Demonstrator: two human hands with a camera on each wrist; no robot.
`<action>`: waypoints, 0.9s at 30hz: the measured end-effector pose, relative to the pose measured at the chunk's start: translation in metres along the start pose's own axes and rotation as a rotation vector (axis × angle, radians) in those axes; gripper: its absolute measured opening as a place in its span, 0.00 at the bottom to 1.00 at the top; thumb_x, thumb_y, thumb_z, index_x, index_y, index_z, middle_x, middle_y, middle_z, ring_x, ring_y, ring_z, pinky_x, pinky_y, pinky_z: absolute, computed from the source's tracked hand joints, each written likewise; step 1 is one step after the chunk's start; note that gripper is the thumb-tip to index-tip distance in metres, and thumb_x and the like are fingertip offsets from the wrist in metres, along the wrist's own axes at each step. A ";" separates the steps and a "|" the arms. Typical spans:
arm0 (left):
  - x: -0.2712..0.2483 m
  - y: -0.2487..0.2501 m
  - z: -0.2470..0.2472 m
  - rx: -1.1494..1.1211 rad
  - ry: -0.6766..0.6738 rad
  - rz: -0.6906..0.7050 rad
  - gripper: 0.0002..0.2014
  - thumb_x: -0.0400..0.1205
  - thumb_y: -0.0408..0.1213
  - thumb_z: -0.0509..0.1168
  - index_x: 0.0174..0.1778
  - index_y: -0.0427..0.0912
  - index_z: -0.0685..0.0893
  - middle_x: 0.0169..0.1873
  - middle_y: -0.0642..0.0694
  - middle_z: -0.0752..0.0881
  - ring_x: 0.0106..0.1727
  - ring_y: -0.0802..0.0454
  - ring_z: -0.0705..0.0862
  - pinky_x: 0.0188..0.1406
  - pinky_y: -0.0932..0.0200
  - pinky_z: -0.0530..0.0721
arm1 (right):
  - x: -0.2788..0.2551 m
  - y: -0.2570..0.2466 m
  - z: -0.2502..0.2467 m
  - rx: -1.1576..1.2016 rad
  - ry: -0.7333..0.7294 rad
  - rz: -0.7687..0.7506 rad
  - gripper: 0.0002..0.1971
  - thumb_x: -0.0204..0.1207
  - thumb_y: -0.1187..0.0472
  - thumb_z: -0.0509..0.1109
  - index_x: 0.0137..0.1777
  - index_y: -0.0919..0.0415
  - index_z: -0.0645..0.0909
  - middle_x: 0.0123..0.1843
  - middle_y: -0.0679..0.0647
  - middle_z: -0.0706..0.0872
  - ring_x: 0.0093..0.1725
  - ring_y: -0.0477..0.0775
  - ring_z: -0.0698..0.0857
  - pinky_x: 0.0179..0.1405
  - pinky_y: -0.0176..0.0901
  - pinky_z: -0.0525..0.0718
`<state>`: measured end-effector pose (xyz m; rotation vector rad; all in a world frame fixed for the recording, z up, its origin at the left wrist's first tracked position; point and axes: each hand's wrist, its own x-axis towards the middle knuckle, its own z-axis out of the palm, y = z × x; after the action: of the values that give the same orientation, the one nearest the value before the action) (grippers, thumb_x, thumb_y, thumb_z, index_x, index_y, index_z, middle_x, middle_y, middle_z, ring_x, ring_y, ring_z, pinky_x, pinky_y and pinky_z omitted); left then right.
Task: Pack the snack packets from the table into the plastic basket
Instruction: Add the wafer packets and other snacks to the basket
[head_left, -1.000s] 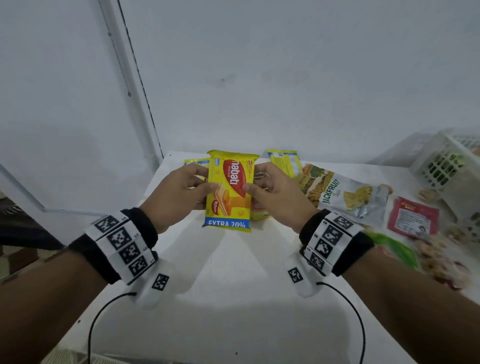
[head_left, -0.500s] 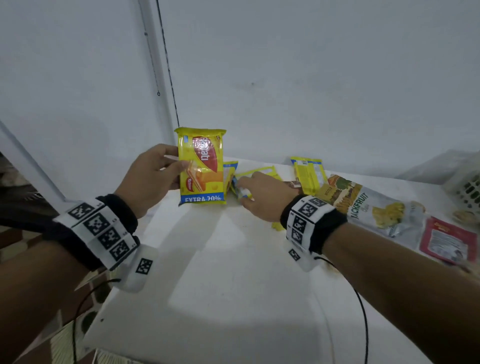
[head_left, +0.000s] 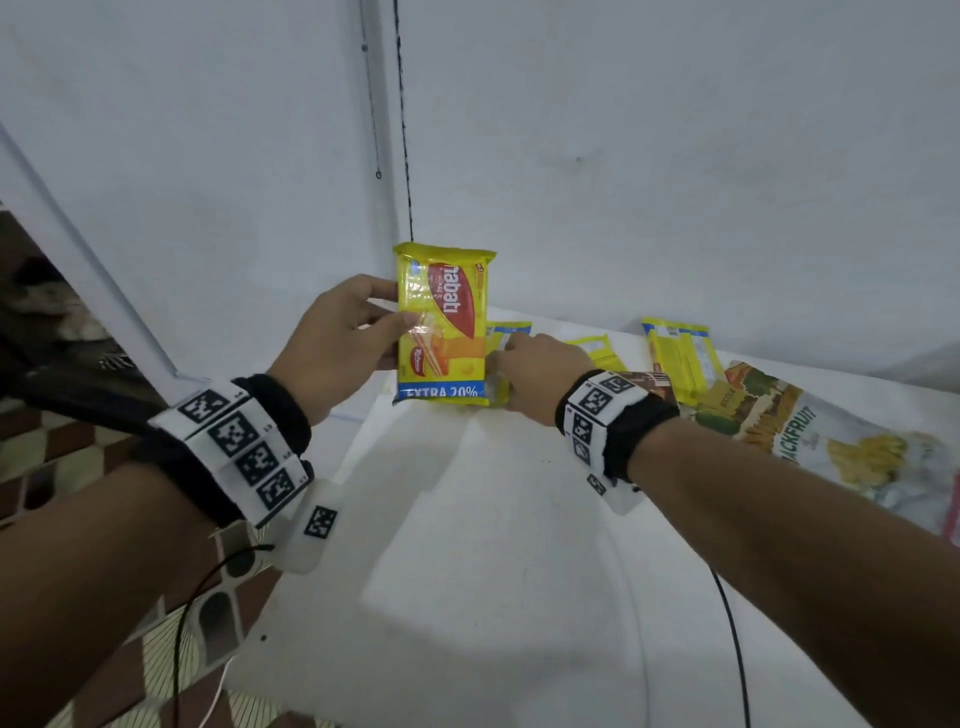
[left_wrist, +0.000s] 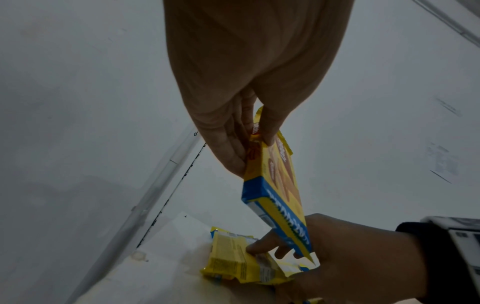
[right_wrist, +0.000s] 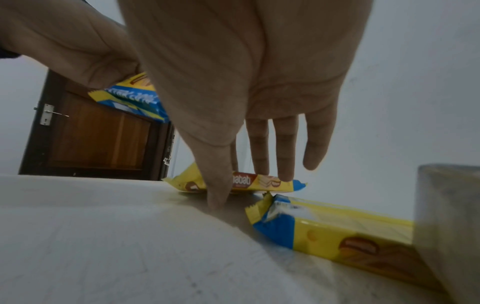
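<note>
**Left hand holds a Nabati wafer pack upright; right hand reaches onto a second pack**

The left hand's fingers (head_left: 382, 291) and thumb are clamped on the left edge of a yellow Nabati wafer pack (head_left: 442, 325), thumb on the front, fingers behind, holding it upright above the white worktop (head_left: 493, 571). The left hand (head_left: 337, 343) is raised, its wrist wearing a black band with square markers.

The right hand's fingers (right_wrist: 285, 148) are spread and nearly straight, tips resting on a second Nabati pack (right_wrist: 259, 183) that lies flat on the worktop; the thumb tip touches the worktop just in front of it. The right hand (head_left: 540, 374) is palm down, low, just right of the held pack.

Another yellow pack (right_wrist: 337, 232) lies just beside the right hand, and a further yellow packet (head_left: 680, 358) lies farther right by the wall. A jackfruit chips bag (head_left: 831, 457) lies beyond the right forearm. A brown wooden door (right_wrist: 96, 135) stands past the worktop's edge.
</note>
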<state>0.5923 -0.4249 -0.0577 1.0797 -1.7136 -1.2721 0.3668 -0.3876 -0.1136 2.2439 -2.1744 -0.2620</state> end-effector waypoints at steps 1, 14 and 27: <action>0.000 0.000 -0.001 -0.004 -0.001 0.003 0.11 0.86 0.34 0.69 0.64 0.38 0.83 0.47 0.36 0.92 0.42 0.46 0.94 0.41 0.58 0.91 | 0.001 0.000 0.001 -0.008 0.024 -0.006 0.18 0.83 0.56 0.67 0.73 0.47 0.78 0.65 0.56 0.77 0.61 0.64 0.82 0.42 0.50 0.74; -0.003 0.029 0.020 -0.096 -0.027 0.118 0.12 0.87 0.35 0.68 0.64 0.36 0.81 0.48 0.40 0.93 0.46 0.47 0.94 0.42 0.59 0.91 | -0.047 0.060 -0.042 0.537 0.531 0.219 0.09 0.87 0.56 0.62 0.54 0.63 0.75 0.48 0.59 0.82 0.49 0.64 0.81 0.48 0.57 0.79; -0.014 0.048 0.106 -0.126 -0.243 0.141 0.12 0.86 0.38 0.69 0.64 0.40 0.82 0.50 0.40 0.93 0.48 0.44 0.94 0.47 0.51 0.93 | -0.165 0.128 -0.023 1.003 0.600 0.584 0.10 0.89 0.51 0.64 0.62 0.55 0.76 0.44 0.57 0.89 0.39 0.57 0.91 0.38 0.55 0.88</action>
<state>0.4918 -0.3673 -0.0384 0.7425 -1.8241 -1.4455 0.2386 -0.2307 -0.0563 1.3740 -2.6592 1.5535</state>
